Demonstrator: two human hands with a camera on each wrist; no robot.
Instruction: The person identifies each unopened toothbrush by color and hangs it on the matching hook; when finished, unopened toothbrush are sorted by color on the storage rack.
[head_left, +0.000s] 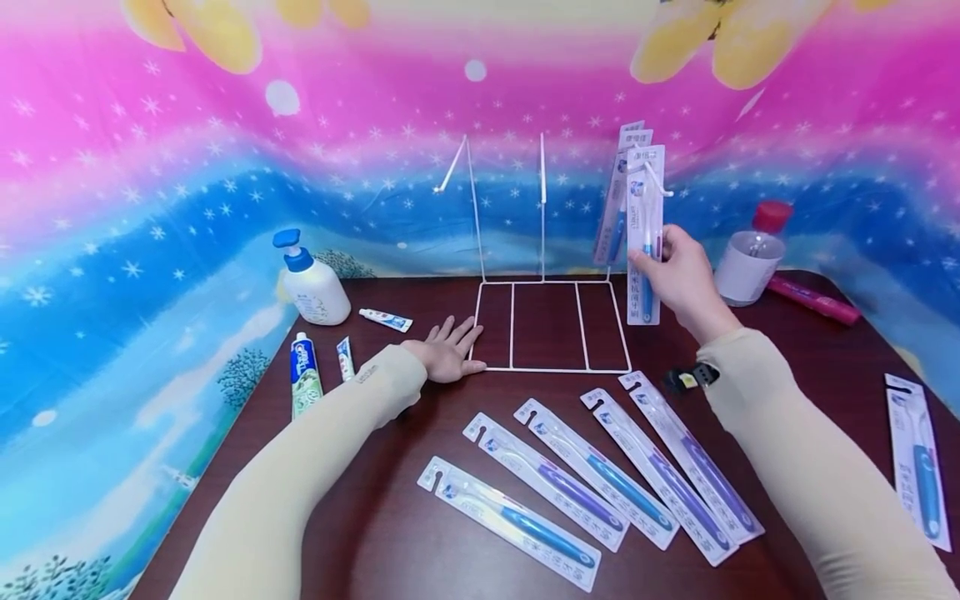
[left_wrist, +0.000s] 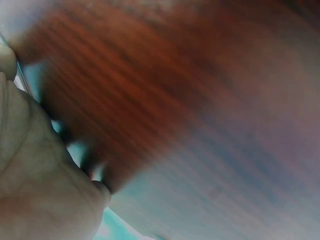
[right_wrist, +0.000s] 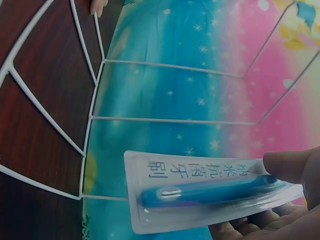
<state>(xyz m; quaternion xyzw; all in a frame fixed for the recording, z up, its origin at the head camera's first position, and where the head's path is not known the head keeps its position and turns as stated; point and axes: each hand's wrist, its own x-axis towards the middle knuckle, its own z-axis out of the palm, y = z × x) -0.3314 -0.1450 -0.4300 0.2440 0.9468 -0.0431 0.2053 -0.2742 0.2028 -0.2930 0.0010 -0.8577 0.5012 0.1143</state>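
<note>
My right hand pinches the lower part of a packaged toothbrush with a blue handle. The card hangs upright at the white wire rack's right hook, whose tip shows in front of the card's top. Behind it, more packaged toothbrushes hang on the same side. With fingers spread, my left hand rests at the left edge of the wire rack. In the right wrist view, the thumb lies over the blister pack. The left wrist view is mostly blurred table.
Several packaged toothbrushes lie fanned on the table front, another far right. A pump bottle, toothpaste tube and small tubes stand or lie left. A red-capped bottle and pink tube are right.
</note>
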